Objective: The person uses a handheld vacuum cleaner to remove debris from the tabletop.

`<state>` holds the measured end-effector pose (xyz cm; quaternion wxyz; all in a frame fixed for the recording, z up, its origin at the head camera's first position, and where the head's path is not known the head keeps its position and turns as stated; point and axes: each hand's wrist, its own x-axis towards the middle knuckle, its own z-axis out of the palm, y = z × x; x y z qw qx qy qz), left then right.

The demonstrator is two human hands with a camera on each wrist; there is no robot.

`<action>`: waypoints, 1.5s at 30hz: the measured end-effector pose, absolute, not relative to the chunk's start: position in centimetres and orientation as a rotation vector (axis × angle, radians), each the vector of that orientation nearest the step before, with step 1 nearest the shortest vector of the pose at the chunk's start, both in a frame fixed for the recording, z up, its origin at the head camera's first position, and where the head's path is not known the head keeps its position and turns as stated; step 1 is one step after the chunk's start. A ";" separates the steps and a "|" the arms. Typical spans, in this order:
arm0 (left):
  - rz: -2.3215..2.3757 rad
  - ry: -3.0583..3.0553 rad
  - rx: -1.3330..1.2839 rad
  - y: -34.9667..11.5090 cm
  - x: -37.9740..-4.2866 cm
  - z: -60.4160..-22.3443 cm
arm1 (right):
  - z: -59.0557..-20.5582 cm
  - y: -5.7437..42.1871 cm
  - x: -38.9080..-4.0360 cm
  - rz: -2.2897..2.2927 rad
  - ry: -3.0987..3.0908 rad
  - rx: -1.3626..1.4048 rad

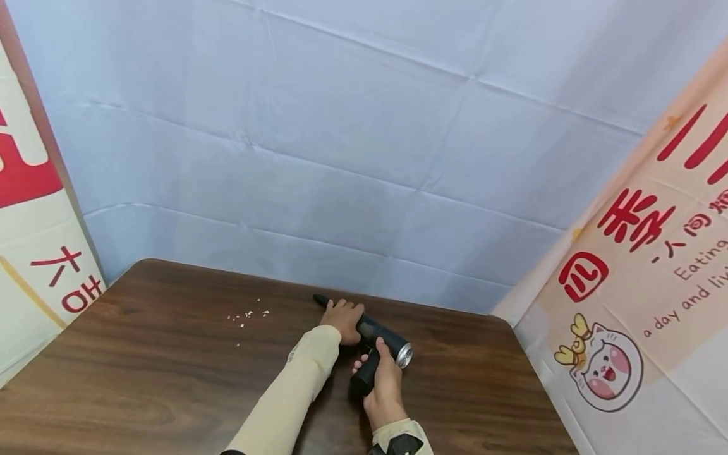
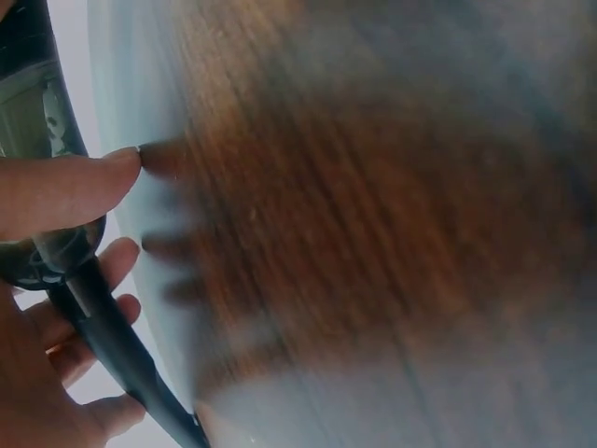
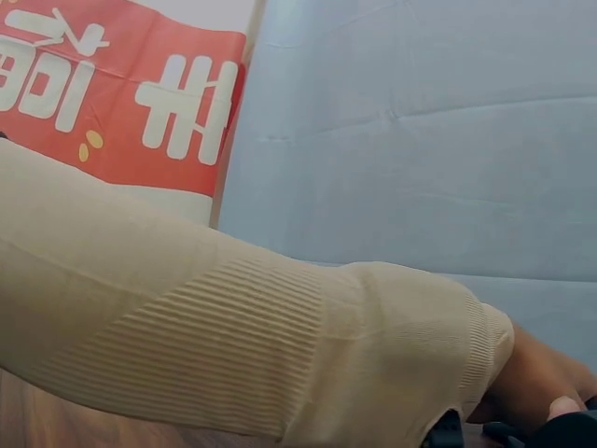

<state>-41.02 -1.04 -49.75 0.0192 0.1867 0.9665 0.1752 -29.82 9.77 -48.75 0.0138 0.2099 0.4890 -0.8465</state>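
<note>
A black handheld vacuum cleaner [image 1: 388, 336] with a silver rear end lies at an angle above the table in the head view. My right hand [image 1: 387, 383] grips its handle, thumb near the top of the grip. My left hand [image 1: 342, 320] holds the front part, close to the long thin nozzle [image 1: 321, 299], which points to the far left. In the left wrist view, the left thumb [image 2: 70, 191] and fingers lie around the clear dust cup and the dark nozzle. The right wrist view mostly shows the left sleeve [image 3: 233, 327].
Several small white crumbs [image 1: 248, 314] are scattered on the brown wooden table [image 1: 170, 373], left of the vacuum cleaner. A pale blue cloth [image 1: 341, 158] hangs behind the table, with printed banners [image 1: 637, 303] on both sides.
</note>
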 end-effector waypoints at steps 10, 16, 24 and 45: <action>0.495 3.041 0.497 -1.4 -38.9 -49.3 | -48.3 11.1 -29.0 -2.534 1.508 0.569; 0.479 3.023 0.376 -1.7 -37.0 -47.7 | -47.9 12.3 -28.9 -2.420 1.531 0.470; 0.501 2.942 0.251 -3.5 -34.9 -46.0 | -47.5 12.5 -29.1 -2.268 1.526 0.335; 0.575 2.847 -0.069 -7.2 -30.8 -44.8 | -47.5 10.5 -28.8 -2.018 1.441 0.182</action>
